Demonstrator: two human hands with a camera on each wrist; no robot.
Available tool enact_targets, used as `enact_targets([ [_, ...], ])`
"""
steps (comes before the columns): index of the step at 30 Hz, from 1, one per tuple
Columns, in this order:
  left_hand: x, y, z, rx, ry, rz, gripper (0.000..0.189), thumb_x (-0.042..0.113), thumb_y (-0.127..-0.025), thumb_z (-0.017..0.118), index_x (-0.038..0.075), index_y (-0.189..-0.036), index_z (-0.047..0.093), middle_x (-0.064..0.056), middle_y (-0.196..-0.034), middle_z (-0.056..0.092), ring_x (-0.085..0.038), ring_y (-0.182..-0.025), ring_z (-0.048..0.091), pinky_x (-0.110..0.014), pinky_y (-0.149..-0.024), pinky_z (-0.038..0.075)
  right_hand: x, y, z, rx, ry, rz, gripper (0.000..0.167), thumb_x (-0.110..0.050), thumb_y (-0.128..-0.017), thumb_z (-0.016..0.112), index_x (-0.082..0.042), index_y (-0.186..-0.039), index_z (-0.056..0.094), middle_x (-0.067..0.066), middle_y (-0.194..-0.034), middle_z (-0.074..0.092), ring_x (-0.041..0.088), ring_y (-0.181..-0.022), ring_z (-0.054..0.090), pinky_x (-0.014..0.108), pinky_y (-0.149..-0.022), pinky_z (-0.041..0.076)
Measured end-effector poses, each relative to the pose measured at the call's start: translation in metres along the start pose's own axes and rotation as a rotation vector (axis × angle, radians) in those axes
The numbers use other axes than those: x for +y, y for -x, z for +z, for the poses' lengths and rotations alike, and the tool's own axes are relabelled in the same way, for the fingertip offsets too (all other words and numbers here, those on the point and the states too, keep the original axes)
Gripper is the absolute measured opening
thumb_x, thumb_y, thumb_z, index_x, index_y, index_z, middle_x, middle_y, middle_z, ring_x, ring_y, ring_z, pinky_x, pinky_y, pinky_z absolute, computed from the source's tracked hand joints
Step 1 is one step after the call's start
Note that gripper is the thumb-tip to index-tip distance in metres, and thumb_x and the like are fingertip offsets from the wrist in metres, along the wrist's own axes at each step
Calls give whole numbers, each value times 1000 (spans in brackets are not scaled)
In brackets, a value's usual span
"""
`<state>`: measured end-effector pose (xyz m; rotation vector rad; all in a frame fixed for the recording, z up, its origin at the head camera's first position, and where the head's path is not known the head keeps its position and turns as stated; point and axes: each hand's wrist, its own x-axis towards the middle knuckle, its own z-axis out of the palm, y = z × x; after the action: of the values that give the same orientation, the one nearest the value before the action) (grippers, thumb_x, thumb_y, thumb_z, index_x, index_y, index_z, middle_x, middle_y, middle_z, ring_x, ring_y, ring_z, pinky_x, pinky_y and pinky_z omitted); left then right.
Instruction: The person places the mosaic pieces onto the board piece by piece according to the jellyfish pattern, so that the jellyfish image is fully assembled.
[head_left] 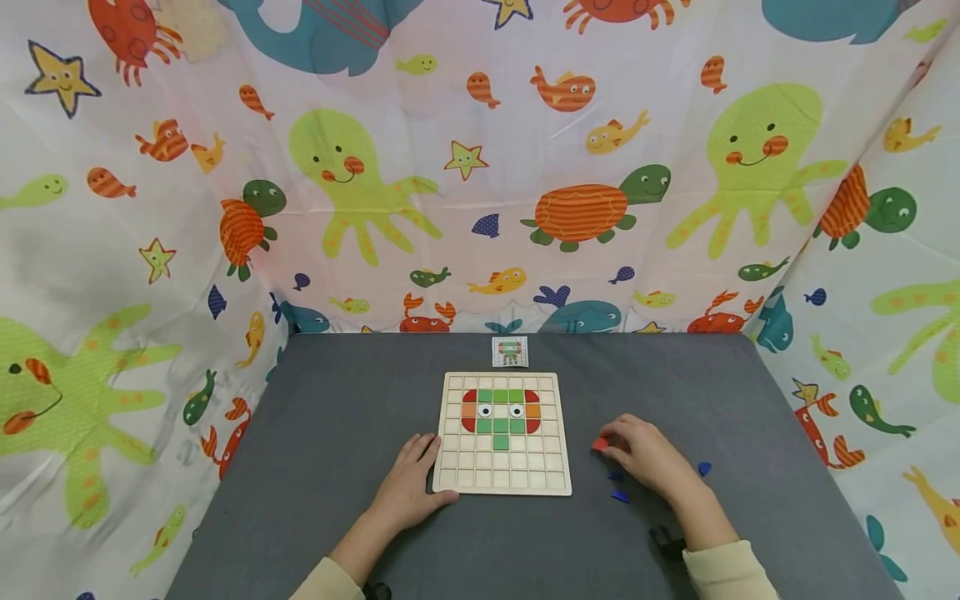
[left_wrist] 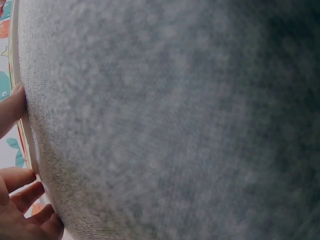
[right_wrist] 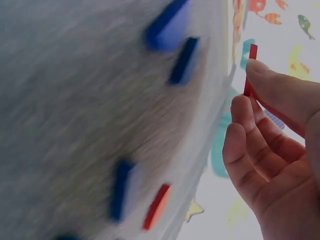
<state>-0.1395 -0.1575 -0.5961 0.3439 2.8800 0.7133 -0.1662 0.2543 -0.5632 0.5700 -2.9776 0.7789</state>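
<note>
My right hand [head_left: 641, 450] pinches a small flat red piece [head_left: 600, 444] between thumb and fingertips, just right of the wooden grid board [head_left: 457, 475]. In the right wrist view the red piece [right_wrist: 253, 52] stands edge-on above the thumb tip. My left hand [head_left: 408, 483] touches the board's lower left corner, fingers along the left side and thumb by the front edge. Red, green and orange pieces and two eye pieces [head_left: 516, 411] form a face on the board, with one green piece [head_left: 501, 442] under it.
A small pattern card [head_left: 510, 352] lies behind the board. Near my right hand lie blue pieces [head_left: 620, 496], one farther right [head_left: 704, 468]. Another red piece [right_wrist: 157, 207] shows on the grey table [head_left: 360, 375] in the right wrist view. A printed cloth [head_left: 487, 167] hangs behind.
</note>
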Motion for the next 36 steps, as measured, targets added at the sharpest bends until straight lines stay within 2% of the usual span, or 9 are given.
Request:
enact_targets([
  [11,3,0,-3,-5,10,-8,98,49,-80,83,7,-156,38,-14,-160,37,-39,-151,25,-58,-111,39,-43,-36,12,-33,-81,-105,20,-14,-89,78,-8,-108,76,4,-102,67,16,-80,59,27,-68,51],
  [18,0,-1,1,-4,-9,-7,100,52,-79,83,7,-156,38,-14,-160,37,-38,-151,25,-57,-111,40,-64,-55,26,-64,-70,-151,22,-14,-88,79,-8,-108,75,6,-101,66,14,-76,57,24,-64,48],
  [26,-1,0,0,-2,-7,-6,100,52,-79,83,8,-156,38,-13,-160,37,-38,-151,26,-57,-111,39,-91,-71,43,-80,-64,-136,23,-19,-88,80,-10,-109,76,5,-106,68,18,-86,64,36,-76,55],
  [33,-1,0,-2,-4,-5,-9,99,52,-80,82,8,-156,39,-13,-160,37,-38,-151,26,-57,-111,39,-108,-81,58,-100,-99,-135,20,-21,-89,79,-12,-107,77,3,-109,69,22,-99,67,40,-86,56],
  [36,0,0,-2,-5,-6,-3,98,52,-80,82,7,-156,39,-13,-160,38,-38,-151,26,-57,-111,40,-114,-82,64,-117,-78,-124,21,-24,-90,79,-13,-108,76,2,-109,69,21,-98,67,40,-85,56],
])
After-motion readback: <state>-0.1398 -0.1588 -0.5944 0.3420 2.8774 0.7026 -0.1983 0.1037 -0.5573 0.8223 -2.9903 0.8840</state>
